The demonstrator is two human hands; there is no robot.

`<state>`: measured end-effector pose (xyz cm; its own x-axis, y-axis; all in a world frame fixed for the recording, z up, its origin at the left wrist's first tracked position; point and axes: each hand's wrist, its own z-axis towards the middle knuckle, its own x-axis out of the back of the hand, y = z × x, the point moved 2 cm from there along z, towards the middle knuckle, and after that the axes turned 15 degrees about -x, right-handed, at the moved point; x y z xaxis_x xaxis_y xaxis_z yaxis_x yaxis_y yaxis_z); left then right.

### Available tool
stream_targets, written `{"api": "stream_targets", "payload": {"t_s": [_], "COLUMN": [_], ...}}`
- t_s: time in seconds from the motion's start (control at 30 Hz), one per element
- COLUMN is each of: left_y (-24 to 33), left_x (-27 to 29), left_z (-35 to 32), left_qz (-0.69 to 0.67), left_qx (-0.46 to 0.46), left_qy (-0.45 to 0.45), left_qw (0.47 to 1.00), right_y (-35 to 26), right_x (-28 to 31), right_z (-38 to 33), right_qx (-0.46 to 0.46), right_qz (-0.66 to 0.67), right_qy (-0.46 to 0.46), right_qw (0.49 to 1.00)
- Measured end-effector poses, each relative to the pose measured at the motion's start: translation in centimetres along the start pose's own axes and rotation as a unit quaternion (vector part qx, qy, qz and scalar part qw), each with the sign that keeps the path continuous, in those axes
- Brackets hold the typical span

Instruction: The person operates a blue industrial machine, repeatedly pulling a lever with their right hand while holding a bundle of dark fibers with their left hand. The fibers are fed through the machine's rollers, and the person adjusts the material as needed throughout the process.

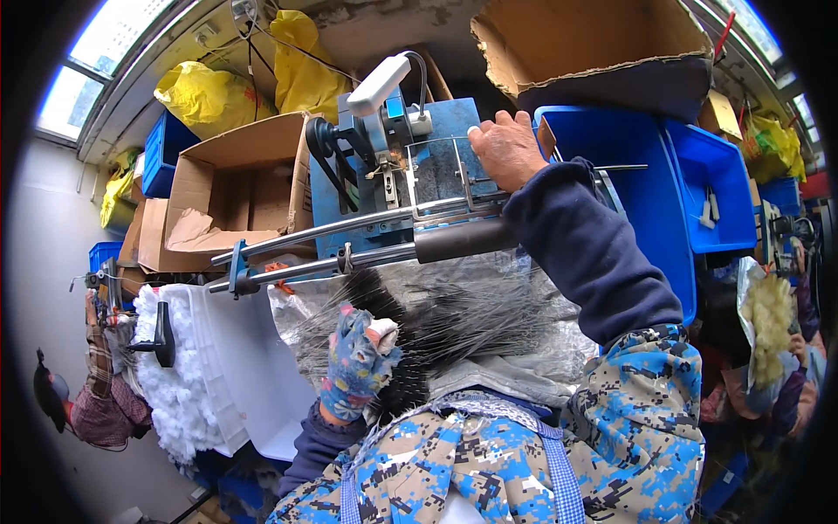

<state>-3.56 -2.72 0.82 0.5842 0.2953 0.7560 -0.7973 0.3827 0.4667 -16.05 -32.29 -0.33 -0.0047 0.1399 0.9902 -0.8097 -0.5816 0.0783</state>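
My left hand (360,360), in a flowered glove with bare fingertips showing, is closed in a fist over my lap. Whatever it holds is hidden by the fingers. Beside and beneath it lies a bundle of thin dark wires (489,306) on a silvery sheet (559,336), with black bristly fibre (397,393) along the hand. My bare right hand (508,150) is at the right edge of a machine's blue metal plate (445,118), fingers curled. A thin wire (441,140) runs up to its thumb; the palm side is hidden. Two metal rails (375,257) cross in front of the machine.
To the left stand an open cardboard box (236,188) and a white tub (253,375) beside white fluff (175,384). Blue bins (611,210) stand at the right, a large carton (594,52) behind. Other people (109,393) work at both sides.
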Motion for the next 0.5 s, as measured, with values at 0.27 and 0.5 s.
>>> {"api": "stream_targets", "payload": {"t_s": [0.27, 0.5], "left_y": [0.4, 2.3], "left_x": [0.4, 0.7], "left_z": [-4.6, 1.4], "left_qz": [-0.259, -0.044], "left_qx": [0.218, 0.011], "left_qy": [0.200, 0.009], "left_qw": [0.920, 0.999], "right_y": [0.4, -5.9], "right_x": [7.5, 8.4], "right_z": [-8.9, -15.2], "right_qx": [0.087, 0.171], "right_qz": [0.146, 0.529], "right_qy": [0.023, -0.027], "right_qw": [0.985, 0.831]}}
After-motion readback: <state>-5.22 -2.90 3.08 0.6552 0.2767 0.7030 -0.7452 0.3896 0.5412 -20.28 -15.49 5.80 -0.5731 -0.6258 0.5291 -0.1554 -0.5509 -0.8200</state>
